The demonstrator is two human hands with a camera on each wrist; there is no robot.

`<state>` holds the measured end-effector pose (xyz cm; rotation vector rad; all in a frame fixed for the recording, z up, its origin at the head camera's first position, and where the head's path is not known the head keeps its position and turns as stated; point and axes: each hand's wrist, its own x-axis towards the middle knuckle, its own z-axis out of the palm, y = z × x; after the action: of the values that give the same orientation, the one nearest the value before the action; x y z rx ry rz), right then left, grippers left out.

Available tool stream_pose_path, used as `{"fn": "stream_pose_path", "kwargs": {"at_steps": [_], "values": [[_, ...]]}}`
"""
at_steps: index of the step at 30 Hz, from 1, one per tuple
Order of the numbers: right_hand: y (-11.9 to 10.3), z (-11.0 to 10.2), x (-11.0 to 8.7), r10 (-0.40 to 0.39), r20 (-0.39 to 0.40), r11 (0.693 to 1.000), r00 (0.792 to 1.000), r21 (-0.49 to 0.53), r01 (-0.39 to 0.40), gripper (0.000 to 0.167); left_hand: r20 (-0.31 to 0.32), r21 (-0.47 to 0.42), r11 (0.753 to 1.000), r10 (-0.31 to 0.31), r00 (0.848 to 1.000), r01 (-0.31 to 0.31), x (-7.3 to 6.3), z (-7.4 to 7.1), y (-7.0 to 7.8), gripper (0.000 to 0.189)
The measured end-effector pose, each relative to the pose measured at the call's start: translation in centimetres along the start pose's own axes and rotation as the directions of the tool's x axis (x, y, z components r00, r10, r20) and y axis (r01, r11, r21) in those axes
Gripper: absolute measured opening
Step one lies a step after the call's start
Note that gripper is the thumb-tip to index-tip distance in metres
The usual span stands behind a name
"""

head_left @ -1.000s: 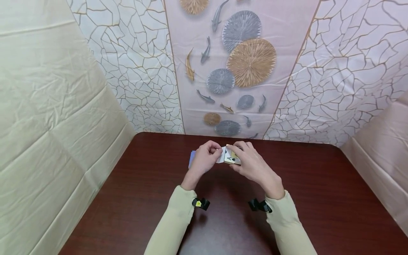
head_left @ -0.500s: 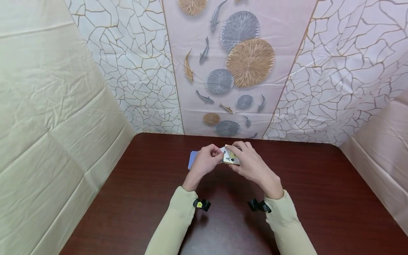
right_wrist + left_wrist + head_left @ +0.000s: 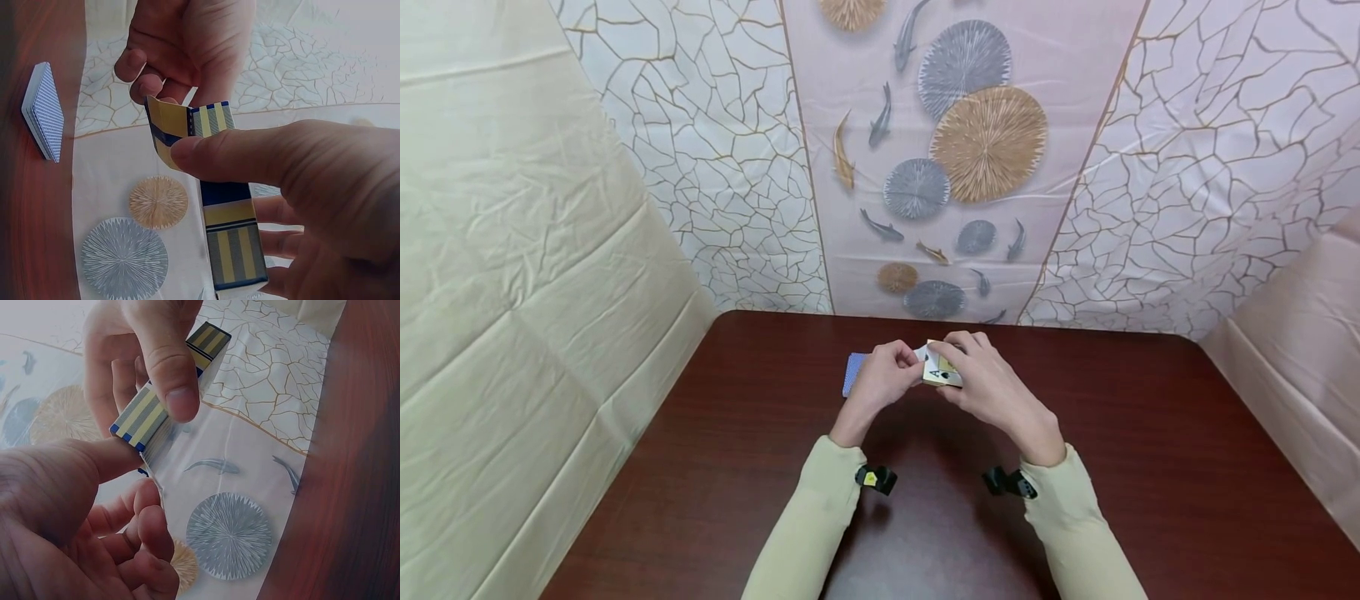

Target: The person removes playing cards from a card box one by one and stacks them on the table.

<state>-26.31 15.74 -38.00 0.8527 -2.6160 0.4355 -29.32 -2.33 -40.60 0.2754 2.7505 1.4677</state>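
Observation:
My right hand [image 3: 992, 383] grips a playing-card box [image 3: 942, 372] above the table, its ace of spades face toward the head camera. In the right wrist view, the right thumb [image 3: 219, 153] presses along the striped narrow side of the box. The end flap [image 3: 164, 128] stands folded out toward my left hand [image 3: 883, 382]. My left thumb and fingers pinch at this flap, and the left wrist view has the thumb [image 3: 112, 459] right at the box's open end. A blue-backed deck of cards [image 3: 853, 373] lies on the table, partly hidden behind the left hand.
The dark reddish-brown table [image 3: 722, 467] spreads around both forearms. A patterned cloth [image 3: 760, 167] hangs behind its far edge, with plain fabric [image 3: 535, 292] along the left side. A strap-mounted camera [image 3: 876, 479] sits at the left wrist.
My left fingers have shifted slightly right toward the box and cover more of its white flap. A little more of the blue deck shows. The right hand keeps its grip, nearly still.

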Motion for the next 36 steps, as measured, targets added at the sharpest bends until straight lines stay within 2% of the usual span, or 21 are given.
{"fn": "stream_pose_path", "kwargs": {"at_steps": [14, 22, 31, 33, 36], "values": [[0.07, -0.04, 0.09, -0.020, -0.011, 1.000, 1.000, -0.016, 0.020, 0.059, 0.001, 0.004, 1.000, 0.003, 1.000, -0.003, -0.07, -0.06, 0.11, 0.012], [0.01, -0.11, 0.10, 0.003, 0.019, 1.000, 1.000, -0.016, -0.002, 0.060, 0.018, 0.024, 1.000, -0.007, 1.000, 0.007, -0.25, -0.28, 0.38, 0.013], [0.02, -0.06, -0.01, -0.007, -0.011, 1.000, 1.000, -0.016, 0.007, 0.061, 0.027, 0.041, 0.999, -0.012, 1.000, 0.011, -0.33, -0.36, 0.41, 0.013], [0.01, -0.06, -0.05, -0.007, -0.011, 1.000, 1.000, -0.013, 0.007, 0.061, 0.037, 0.032, 0.999, -0.018, 0.999, 0.017, -0.39, -0.44, 0.42, 0.013], [-0.02, -0.05, -0.10, -0.005, -0.010, 1.000, 1.000, -0.008, 0.005, 0.061, 0.059, -0.027, 0.999, -0.039, 0.997, 0.041, -0.43, -0.57, 0.40, 0.013]]}}
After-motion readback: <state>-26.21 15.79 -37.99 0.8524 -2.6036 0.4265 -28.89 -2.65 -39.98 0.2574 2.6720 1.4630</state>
